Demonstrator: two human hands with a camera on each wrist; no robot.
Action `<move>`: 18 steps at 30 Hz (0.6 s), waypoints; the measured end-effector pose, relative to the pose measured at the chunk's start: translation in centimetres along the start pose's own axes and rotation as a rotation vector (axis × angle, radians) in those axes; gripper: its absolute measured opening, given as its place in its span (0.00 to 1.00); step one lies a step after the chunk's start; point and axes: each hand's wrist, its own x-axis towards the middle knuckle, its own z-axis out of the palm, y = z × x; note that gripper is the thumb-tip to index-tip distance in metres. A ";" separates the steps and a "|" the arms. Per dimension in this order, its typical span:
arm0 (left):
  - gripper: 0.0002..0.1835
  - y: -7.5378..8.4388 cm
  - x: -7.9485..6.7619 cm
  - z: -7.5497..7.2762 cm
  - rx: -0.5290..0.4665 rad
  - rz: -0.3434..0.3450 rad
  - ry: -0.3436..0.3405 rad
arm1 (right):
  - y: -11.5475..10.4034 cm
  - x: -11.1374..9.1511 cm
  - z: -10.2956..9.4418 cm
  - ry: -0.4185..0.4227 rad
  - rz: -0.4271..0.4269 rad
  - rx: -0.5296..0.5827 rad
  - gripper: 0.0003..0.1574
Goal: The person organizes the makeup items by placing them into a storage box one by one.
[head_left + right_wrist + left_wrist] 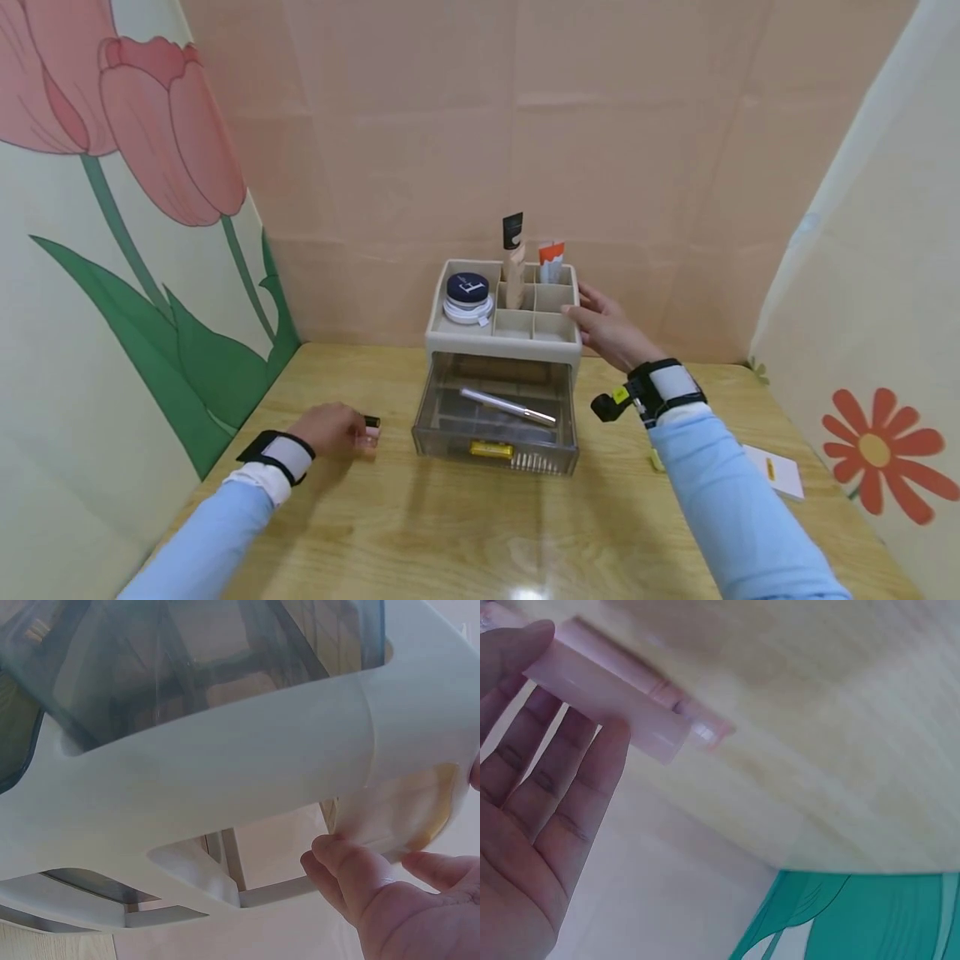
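Closest to the person, on the left part of the wooden table [337, 533], the left hand [327, 429] pinches a pink tube [607, 690] between its thumb and fingers. A second pink tube [711, 733] lies just beside it; whether they touch is hard to tell. The first tube could slip and roll if the pinch is too loose, and a bump could send the other one rolling too. In the left wrist view, the held tube's long way slants from top left down to the right, across the fingers, and its blunt end pokes out past them. In the head view a black end [372, 422] peeks out by this hand, but nobody can tell which tube owns it. A bit farther off, the see-through drawer [442, 443] sticks out, with a silver pen [510, 406] lying slantwise inside. A knock could make the pen roll. Behind it, the right hand [611, 329] holds the right wall of the cream box [502, 343], thumb over the rim. If that hand pushes too hard, the box could tip and its tall tan tube [515, 279] could fall. Farthest back is the pink wall [420, 125].
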 end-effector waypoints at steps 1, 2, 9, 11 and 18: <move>0.05 0.0 0.0 -0.4 0.005 0.001 0.000 | 0.0 0.0 0.0 0.003 0.000 0.000 0.43; 0.05 0.0 0.1 -0.9 0.007 0.012 0.004 | 0.0 0.1 0.0 0.005 -0.001 0.000 0.43; 0.05 0.7 -0.2 -5.1 0.017 0.133 0.042 | -0.2 0.0 0.1 0.000 0.000 -0.005 0.43; 0.05 1.3 -0.2 -6.7 0.003 0.151 0.034 | -0.2 0.0 0.1 0.003 0.003 -0.008 0.43; 0.04 4.5 -0.6 -12.6 -0.018 0.210 0.037 | -0.2 0.0 0.1 0.006 0.002 -0.003 0.44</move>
